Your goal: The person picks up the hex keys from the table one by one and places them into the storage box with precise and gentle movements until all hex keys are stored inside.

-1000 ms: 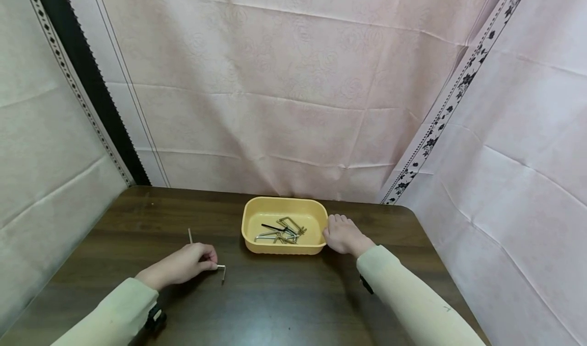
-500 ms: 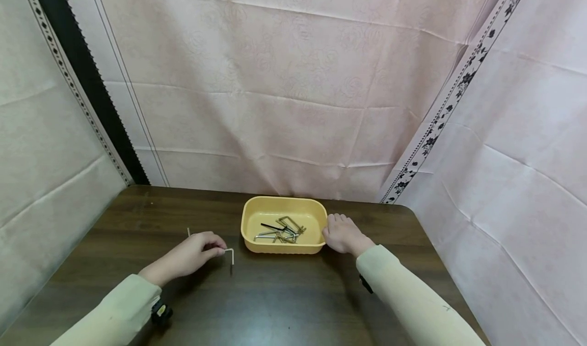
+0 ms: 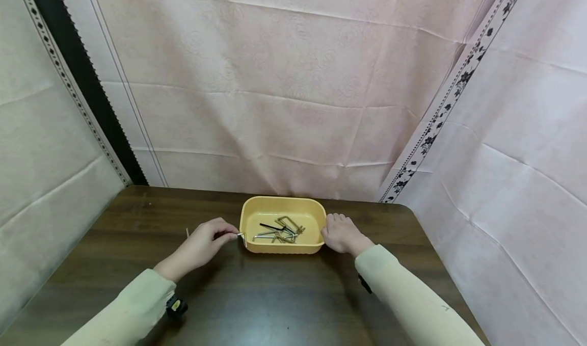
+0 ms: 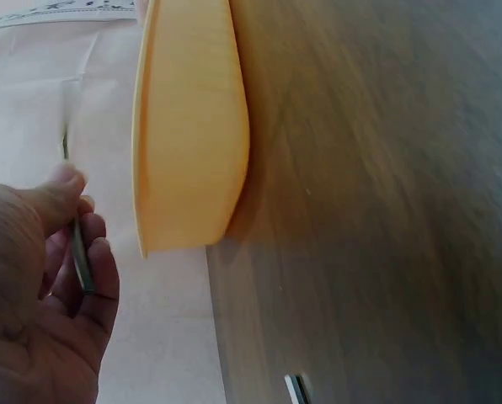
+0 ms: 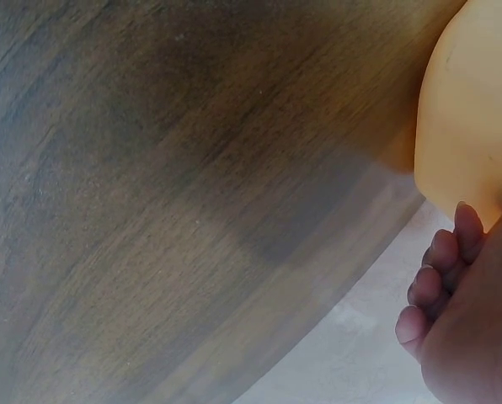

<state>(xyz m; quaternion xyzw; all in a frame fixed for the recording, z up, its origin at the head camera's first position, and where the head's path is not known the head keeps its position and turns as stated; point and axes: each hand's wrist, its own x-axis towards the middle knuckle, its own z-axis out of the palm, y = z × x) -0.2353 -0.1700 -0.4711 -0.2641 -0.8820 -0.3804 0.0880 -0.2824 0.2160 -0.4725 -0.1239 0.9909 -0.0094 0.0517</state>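
My left hand pinches an L-shaped hex key between thumb and fingers; its bent end overlaps the left rim of the yellow plastic tray in the head view. Inside the tray lie several hex keys, silver, brass-coloured and one black, in a loose heap. My right hand holds the tray's right end at the rim, fingers curled against the wall in the right wrist view; its thumb is hidden.
Behind my left hand a thin metal rod lies on the dark wooden table, partly covered by the hand. Pale patterned cloth hangs along the table's back and sides.
My left hand has moved right and away from me with the hex key, from the table's left part to the tray's left rim. The right hand and tray have stayed put.
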